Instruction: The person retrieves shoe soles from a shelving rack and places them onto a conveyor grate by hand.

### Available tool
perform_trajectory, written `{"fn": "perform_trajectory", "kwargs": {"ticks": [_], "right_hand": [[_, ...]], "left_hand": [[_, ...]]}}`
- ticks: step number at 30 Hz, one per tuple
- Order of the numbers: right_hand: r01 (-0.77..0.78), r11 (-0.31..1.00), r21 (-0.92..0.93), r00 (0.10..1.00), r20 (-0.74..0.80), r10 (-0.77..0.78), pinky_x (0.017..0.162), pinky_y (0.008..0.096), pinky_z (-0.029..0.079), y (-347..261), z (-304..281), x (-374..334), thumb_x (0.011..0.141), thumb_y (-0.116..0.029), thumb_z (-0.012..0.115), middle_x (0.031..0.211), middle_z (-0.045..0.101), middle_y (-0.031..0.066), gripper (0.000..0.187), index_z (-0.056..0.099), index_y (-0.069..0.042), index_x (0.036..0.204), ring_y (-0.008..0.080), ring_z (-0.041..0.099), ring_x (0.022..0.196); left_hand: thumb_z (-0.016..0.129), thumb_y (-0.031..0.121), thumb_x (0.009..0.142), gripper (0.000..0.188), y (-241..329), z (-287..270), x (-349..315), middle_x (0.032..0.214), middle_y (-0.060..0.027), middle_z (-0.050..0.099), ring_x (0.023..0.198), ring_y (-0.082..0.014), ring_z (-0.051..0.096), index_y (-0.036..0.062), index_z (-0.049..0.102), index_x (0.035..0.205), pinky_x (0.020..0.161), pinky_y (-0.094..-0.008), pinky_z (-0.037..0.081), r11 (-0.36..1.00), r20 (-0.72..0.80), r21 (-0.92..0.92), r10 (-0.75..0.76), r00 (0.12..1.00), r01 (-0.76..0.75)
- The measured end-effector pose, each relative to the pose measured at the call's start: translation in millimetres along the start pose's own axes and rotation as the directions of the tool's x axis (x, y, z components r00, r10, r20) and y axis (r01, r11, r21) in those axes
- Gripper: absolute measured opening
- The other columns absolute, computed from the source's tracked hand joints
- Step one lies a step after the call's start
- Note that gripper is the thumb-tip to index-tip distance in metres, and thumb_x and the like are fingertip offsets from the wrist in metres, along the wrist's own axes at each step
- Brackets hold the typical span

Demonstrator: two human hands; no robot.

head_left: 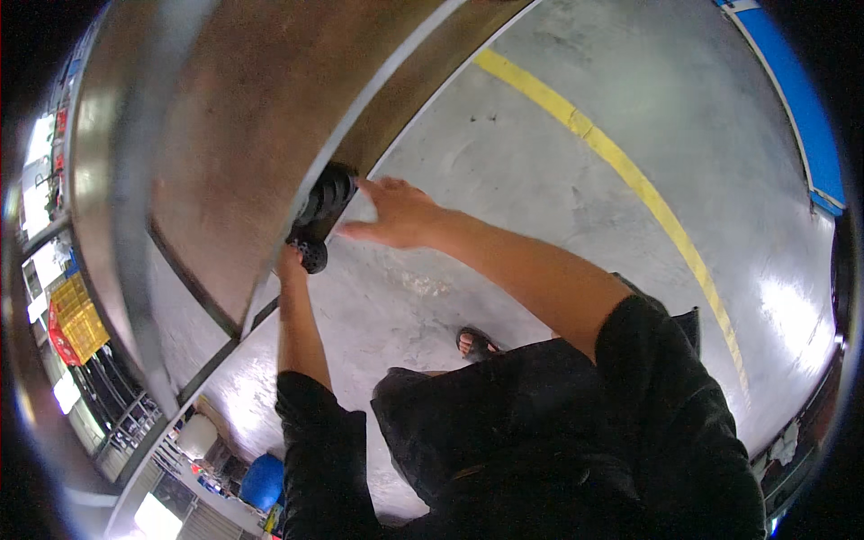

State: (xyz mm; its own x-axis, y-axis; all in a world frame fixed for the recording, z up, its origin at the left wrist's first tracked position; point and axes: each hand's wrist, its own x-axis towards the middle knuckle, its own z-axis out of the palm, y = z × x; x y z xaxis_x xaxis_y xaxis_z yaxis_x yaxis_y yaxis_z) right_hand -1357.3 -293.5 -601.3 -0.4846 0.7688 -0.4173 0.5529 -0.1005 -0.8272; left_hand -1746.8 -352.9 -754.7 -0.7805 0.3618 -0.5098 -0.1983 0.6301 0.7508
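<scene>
On the brown shelf board (243, 135), at its edge by the metal rail (360, 94), lies a black ribbed object (328, 193), partly behind the rail. Just nearer to me is a smaller black piece dotted with holes (312, 256). My left hand (291, 263) is closed at this piece's left side, with its fingers partly hidden by the rail. My right hand (393, 211) reaches in from the right, thumb and fingers spread apart. Its index fingertip is at the ribbed object's right edge; whether it touches I cannot tell. Nothing shows in its grasp.
A grey floor with a curved yellow line (630, 166) stretches to the right. Blue panelling (801, 99) stands at the far right. Metal frame bars (193, 382) run along the left. Beyond them are a yellow crate (79, 315) and a blue round container (262, 481).
</scene>
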Motion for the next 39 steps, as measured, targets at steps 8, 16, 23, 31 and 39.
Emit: {"fn": "perform_trajectory", "kwargs": {"ticks": [8,16,23,31,39], "right_hand": [[-0.015,0.999,0.049,0.998,0.069,0.011,0.117,0.0518,0.035,-51.9,70.0,134.5,0.071,-0.081,0.066,0.155,0.042,0.0302,0.113,0.044,-0.010,0.156,0.0481,0.038,0.145],[0.336,0.941,-0.047,0.939,0.098,-0.330,0.118,0.0490,0.034,-17.8,98.3,210.4,0.069,-0.078,0.070,0.158,0.045,0.0144,0.101,0.050,-0.024,0.152,0.0360,0.042,0.146],[0.357,0.934,-0.022,0.930,0.098,-0.354,0.117,0.0474,0.035,-2.4,99.2,248.8,0.069,-0.073,0.076,0.156,0.050,0.0107,0.090,0.058,-0.029,0.146,0.0315,0.046,0.144],[-0.064,0.937,0.342,0.994,-0.067,0.092,0.107,0.0404,0.047,20.1,55.3,118.2,0.062,-0.057,0.085,0.137,0.059,0.0254,0.106,0.052,-0.002,0.147,0.0379,0.055,0.128],[-0.290,0.757,0.585,0.954,0.119,0.274,0.107,0.0394,0.048,7.3,11.7,-74.0,0.068,-0.051,0.084,0.134,0.066,0.0193,0.103,0.045,-0.010,0.154,0.0331,0.063,0.123]], "left_hand": [[0.072,0.038,0.094,0.048,9.5,-34.6,-16.0,0.112,-0.0087,0.070,0.099,-0.0256,0.066,0.0043,0.065,0.128,0.080,-0.0364,0.054,0.974,0.021,-0.175,0.148,0.989,-0.142],[0.077,0.014,0.089,0.041,-12.2,-43.9,-37.2,0.124,-0.0072,0.070,0.115,-0.0264,0.067,0.0063,0.066,0.127,0.102,-0.0411,0.054,0.907,0.393,-0.394,0.022,0.919,0.147],[0.077,0.015,0.089,0.040,23.3,-17.0,-31.1,0.122,-0.0081,0.071,0.113,-0.0251,0.068,0.0067,0.067,0.126,0.099,-0.0412,0.055,0.898,0.510,-0.348,-0.060,0.858,0.269],[0.063,0.013,0.092,0.034,21.4,24.4,-133.4,0.116,-0.0097,0.072,0.107,-0.0268,0.069,0.0010,0.066,0.123,0.098,-0.0420,0.056,0.950,0.599,-0.200,-0.075,0.797,0.240],[0.062,0.007,0.085,0.032,-5.4,-50.0,-247.3,0.109,-0.0114,0.070,0.102,-0.0270,0.069,-0.0012,0.065,0.115,0.092,-0.0404,0.057,0.946,0.627,0.044,-0.277,0.728,0.322]]}}
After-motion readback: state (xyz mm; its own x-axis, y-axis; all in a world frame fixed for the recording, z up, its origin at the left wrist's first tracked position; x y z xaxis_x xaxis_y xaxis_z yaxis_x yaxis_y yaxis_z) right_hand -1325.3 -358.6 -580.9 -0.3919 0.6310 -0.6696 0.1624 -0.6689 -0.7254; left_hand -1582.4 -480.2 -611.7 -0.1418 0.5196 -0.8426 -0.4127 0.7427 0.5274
